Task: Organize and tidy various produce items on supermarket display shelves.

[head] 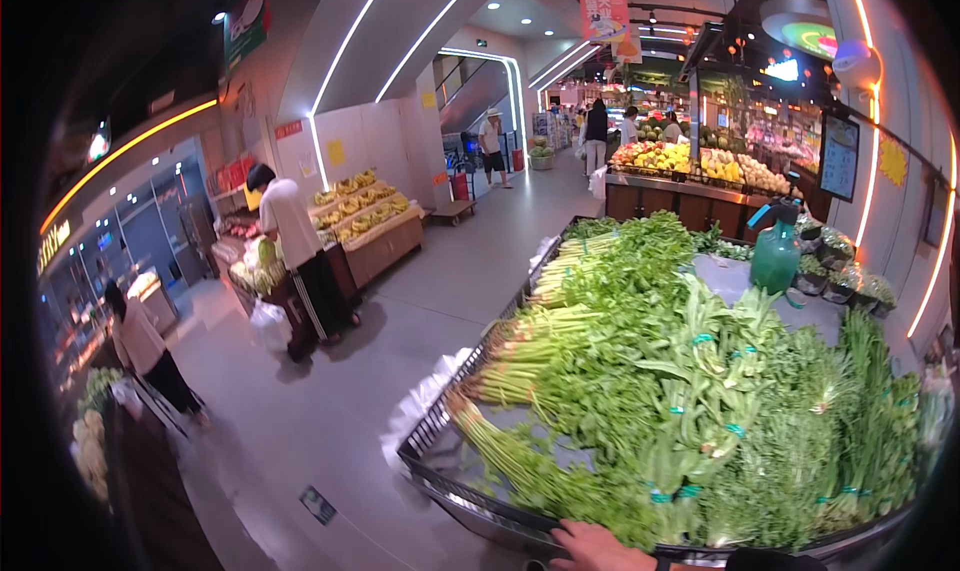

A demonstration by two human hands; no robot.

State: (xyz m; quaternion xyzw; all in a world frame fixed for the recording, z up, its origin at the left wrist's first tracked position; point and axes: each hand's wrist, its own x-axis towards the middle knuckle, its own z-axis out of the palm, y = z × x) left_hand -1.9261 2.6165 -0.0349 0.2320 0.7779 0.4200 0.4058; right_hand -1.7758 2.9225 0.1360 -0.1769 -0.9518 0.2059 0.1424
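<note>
My right hand (600,548) reaches in from the lower right and rests on the front rim of a black plastic display tray (480,500). Its fingers are spread and hold nothing. My left hand is out of view. Close to my fingers lie bunches of celery (517,451), with stalks towards the left and leaves towards the right. Leafy lettuce-like greens (720,376) tied with green bands fill the middle. Feathery greens (787,443) and long thin green stems (862,391) lie further right.
A green spray bottle (776,252) stands behind the greens, beside wrapped potted greens (832,259). White plastic bags (427,391) hang along the tray's left side. Across the grey floor (397,346), a person (289,226) stands near a banana stand (375,222). Fruit (660,157) is stacked at the back.
</note>
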